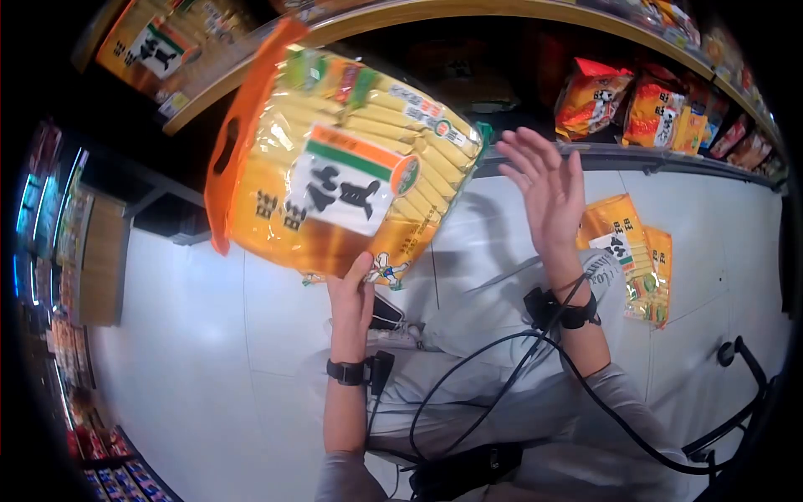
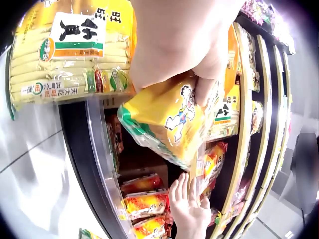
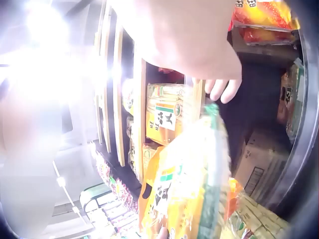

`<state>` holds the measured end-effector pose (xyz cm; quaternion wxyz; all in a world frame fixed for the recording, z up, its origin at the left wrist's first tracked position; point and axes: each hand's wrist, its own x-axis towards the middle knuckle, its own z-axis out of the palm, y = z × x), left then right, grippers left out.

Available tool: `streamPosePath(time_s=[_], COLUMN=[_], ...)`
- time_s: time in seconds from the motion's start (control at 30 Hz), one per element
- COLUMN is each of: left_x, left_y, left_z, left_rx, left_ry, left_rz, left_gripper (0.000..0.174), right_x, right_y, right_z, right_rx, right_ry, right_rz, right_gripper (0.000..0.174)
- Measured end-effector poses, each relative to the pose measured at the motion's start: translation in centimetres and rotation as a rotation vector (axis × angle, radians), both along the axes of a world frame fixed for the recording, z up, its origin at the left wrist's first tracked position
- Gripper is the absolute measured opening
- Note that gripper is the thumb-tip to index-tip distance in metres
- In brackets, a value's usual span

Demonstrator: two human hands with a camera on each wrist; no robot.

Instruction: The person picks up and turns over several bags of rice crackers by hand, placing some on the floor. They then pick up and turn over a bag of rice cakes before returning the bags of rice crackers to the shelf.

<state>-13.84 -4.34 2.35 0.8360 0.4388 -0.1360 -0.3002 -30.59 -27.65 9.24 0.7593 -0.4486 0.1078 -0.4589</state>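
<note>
Pale floor [image 1: 184,335]; glossy yellow bag [image 1: 335,180], orange handle [image 1: 251,96], green edge [image 1: 483,140].

The bag [image 1: 276,180] is glossy, crinkled plastic; the floor tiles [image 1: 184,309] look smooth.

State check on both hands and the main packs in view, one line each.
Left hand: gripping the held bag's edge
Right hand: open, empty
Held bag: raised, tilted, no tear visible
Floor bags: lying down, overlapping
Red bags: on the shelf
</note>
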Motion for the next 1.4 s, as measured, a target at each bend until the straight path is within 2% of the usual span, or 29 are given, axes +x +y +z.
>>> streamPosePath(time_s=[0.03,0.1,0.17,0.23,0.37,0.4,0.5,0.63,0.7,0.73,0.8,0.83,0.93,1.07,1.13,1.4], left_x=[0.0,0.0,-0.2,-0.2,-1.1,-1.1,-0.8,-1.2,-1.3,-1.0,-0.3,-0.8,-0.5,-0.3,-0.4,-0.5], left_y=[-0.2,-0.6,-1.0,-1.1,-1.2,-1.0,-0.5,-0.5,-1.2,-1.1,-0.8,-1.5,-1.5,-1.1,-1.3,-1.4], left_z=[0.7,1.4,1.1,0.6,1.5,1.2,0.9,1.2,1.2,1.2,1.4,0.8,0.4,0.7,0.7,0.7], left_rx=[0.014,0.073,0.093,0.197,0.242,0.244,0.235,0.277,0.29,0.295,0.456,0.375,0.344,0.373,0.348,0.308], left_ry=[-0.009,-0.033,-0.042,-0.096,-0.102,-0.099,-0.192,-0.246,-0.236,-0.233,-0.188,-0.186,-0.175,-0.196,-0.185,-0.151], left_rz=[0.044,0.06,0.057,-0.039,-0.122,-0.121,-0.27,-0.265,-0.132,-0.13,-0.111,0.011,0.057,0.028,0.031,0.006], left_gripper=[0.06,0.061,0.061,0.06,0.059,0.059,0.06,0.05,0.036,0.036,0.028,0.028,0.029,0.03,0.03,0.032], right_x=[-0.2,-0.5,-0.1,0.2,1.6,1.6,1.3,1.3,1.4,1.5,1.8,1.9,2.2,1.8,1.5,1.8], right_y=[-0.4,-1.0,-0.7,-0.6,-1.0,-1.2,-2.2,-0.7,-0.6,-0.5,-0.3,-0.2,0.2,0.0,-0.1,0.4], right_z=[-0.2,-0.8,-1.1,-2.0,-3.7,-3.9,-4.9,-3.2,-3.6,-3.8,-4.0,-4.1,-4.2,-4.2,-4.1,-4.3], right_rx=[-0.01,0.032,0.015,-0.034,-0.228,-0.227,-0.013,-0.03,-0.021,-0.021,-0.054,-0.092,-0.121,-0.137,-0.101,-0.123], right_ry=[0.011,0.102,0.139,0.182,0.397,0.4,0.43,0.391,0.399,0.405,0.425,0.445,0.454,0.435,0.395,0.413], right_rz=[0.02,-0.131,-0.141,-0.159,-0.329,-0.328,-0.047,-0.019,-0.006,0.009,0.025,0.035,0.049,0.064,0.148,0.07], right_gripper=[0.071,0.056,0.051,0.038,0.038,0.038,0.037,0.034,0.033,0.032,0.032,0.032,0.032,0.033,0.034,0.034])
